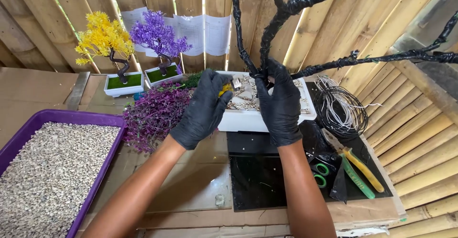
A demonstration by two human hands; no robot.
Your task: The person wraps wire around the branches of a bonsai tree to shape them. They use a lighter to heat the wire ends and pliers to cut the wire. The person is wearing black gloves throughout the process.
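Both my hands wear black gloves. My right hand point(280, 105) grips the base of a black tape-wrapped artificial tree trunk point(267, 33), whose bare branches spread up and to the right. The trunk stands in a white rectangular pot point(243, 119) filled with small pale pebbles. My left hand point(202, 108) is closed around a small yellow and silver object point(228, 87), held just left of the trunk over the pot's rim.
A purple tray of gravel point(102, 119) lies at the left. Purple foliage point(155, 114) is piled beside the pot. Two small finished trees, yellow point(102, 37) and purple point(160, 35), stand at the back. A wire coil point(341, 109), scissors point(319, 171) and pliers point(362, 171) lie at the right.
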